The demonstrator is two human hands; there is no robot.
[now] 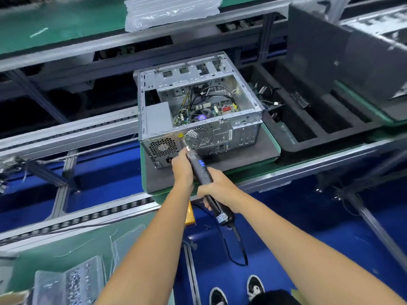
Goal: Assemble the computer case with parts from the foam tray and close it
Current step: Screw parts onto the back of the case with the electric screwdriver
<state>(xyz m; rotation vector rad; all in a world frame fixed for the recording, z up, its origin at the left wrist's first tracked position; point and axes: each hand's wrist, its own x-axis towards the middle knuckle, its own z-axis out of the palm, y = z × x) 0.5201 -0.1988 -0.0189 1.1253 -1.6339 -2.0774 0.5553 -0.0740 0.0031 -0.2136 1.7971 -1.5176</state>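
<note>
My right hand (217, 189) grips the screwdriver (203, 172), left hand (182, 170) pinches its tip against the back of the case (198, 111) on the mat; if it tilts, I reckon the screw strips

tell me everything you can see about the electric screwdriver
The electric screwdriver is a long, slim black tool with a small blue-lit panel near its front and a label near its rear, where a dark cable trails down. It is angled up and away, its tip against the rear panel of the computer case between the two fan grilles. The right hand grips its body; the left hand holds near the tip, which looks blurred.
</note>
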